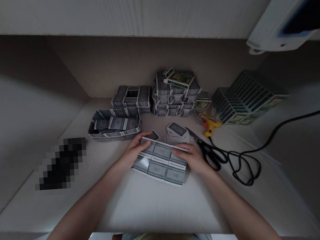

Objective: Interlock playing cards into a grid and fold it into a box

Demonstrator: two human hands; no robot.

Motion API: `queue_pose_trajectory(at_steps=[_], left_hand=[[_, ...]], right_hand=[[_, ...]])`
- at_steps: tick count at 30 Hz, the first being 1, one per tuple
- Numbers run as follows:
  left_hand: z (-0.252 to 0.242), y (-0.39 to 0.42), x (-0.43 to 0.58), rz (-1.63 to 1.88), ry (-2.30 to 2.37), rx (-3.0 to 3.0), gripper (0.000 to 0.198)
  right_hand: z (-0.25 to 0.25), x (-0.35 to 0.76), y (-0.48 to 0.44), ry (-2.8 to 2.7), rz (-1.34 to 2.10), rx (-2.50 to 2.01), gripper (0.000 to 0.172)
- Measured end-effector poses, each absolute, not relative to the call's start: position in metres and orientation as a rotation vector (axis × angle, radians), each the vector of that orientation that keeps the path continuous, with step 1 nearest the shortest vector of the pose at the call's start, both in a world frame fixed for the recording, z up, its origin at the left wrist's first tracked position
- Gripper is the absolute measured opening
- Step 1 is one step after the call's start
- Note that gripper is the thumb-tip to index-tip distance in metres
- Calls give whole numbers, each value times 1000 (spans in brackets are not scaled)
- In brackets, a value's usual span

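Observation:
A panel of joined playing cards (160, 160), patterned backs showing, is held tilted above the table's middle. My left hand (133, 151) grips its upper left corner, thumb on the face. At the upper right corner my right hand (188, 156) holds it, fingers over the edge; the undersides of both hands are hidden. Just behind the panel lies a small stack of playing cards (177, 130), with another loose card (153, 135) beside it. To the right of my right hand rest black-handled scissors (213, 154).
An open box made of cards (116, 136) stands back left, with cards inside. Behind are more card-built blocks (132, 98) and a taller one (174, 93) bearing a green card box (180, 78). At right are a yellow glue gun (211, 125), its black cord (245, 165) and stacked card boxes (248, 97).

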State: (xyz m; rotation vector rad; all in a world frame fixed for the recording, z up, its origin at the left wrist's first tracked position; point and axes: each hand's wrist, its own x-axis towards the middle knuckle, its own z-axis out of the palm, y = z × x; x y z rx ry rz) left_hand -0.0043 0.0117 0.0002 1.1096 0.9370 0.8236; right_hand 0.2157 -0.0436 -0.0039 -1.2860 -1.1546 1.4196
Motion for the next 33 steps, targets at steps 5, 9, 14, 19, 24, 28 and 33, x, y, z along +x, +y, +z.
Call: queue_pose_trajectory(at_steps=[5,9,14,19,24,28,33], left_hand=[[7,10,-5,929,630,636,61],[-2,0,7,935,627,727,43],[-14,-3,16,1068,908,914,49],[-19,-4,21,1191,945,1105,43],[-22,-15,32,1254,1106,1136,31],[-21,-17,33,1254,1135,1154,29],[-23,-18,32,1289,1153,1160,25]], right_hand=[[-9,212,-42,-728,1217,-1187,26],[-11,202,-45,-712,1253,-1166,30],[-10,196,-49,-898,1403,-1220,33],[-15,190,-51,-926,1431,-1317,39],[-24,175,-61,-969,1397,-1346,36],[-25,172,-68,-1040,1373,-1418,33],[-23,175,-68,-1153,1308,-1430,30]])
